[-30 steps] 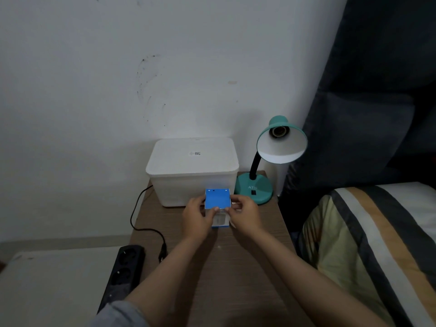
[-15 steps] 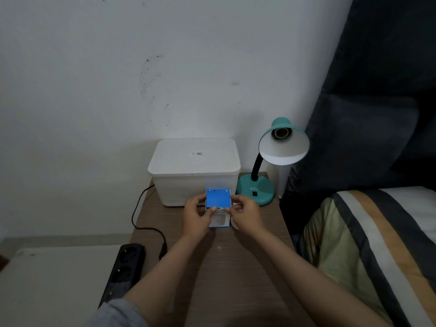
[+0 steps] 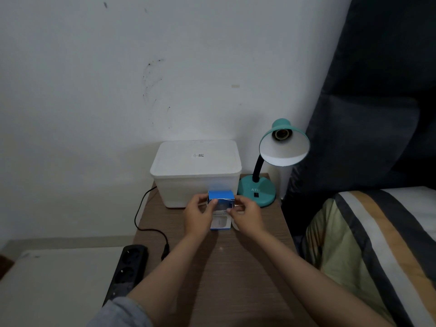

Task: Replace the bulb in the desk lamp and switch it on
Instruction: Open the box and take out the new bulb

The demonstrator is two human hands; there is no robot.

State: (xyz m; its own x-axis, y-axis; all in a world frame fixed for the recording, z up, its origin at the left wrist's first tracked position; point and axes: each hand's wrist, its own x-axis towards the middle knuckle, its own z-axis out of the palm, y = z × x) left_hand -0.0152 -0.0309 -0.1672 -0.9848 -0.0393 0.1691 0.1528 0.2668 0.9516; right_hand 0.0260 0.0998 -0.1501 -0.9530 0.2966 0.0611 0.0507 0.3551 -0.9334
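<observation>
A small blue and white bulb box (image 3: 220, 210) stands on the brown bedside table (image 3: 226, 267), its blue top flap lifted. My left hand (image 3: 199, 217) grips the box's left side. My right hand (image 3: 245, 217) pinches the flap's right edge. A white rounded thing (image 3: 234, 225), partly hidden by my right hand, lies beside the box. The teal desk lamp (image 3: 271, 166) stands at the table's back right, its shade tilted toward me with an empty socket (image 3: 281, 134) showing. Its switch (image 3: 256, 195) sits on the round base.
A white lidded plastic bin (image 3: 195, 171) stands against the wall behind the box. A black cable (image 3: 146, 223) runs off the table's left edge to a black power strip (image 3: 127, 267) on a lower white surface. A striped bed (image 3: 368, 244) is at the right.
The box's blue flap has tilted further back and open. My right fingers have shifted down to its right edge. The camera view has risen slightly.
</observation>
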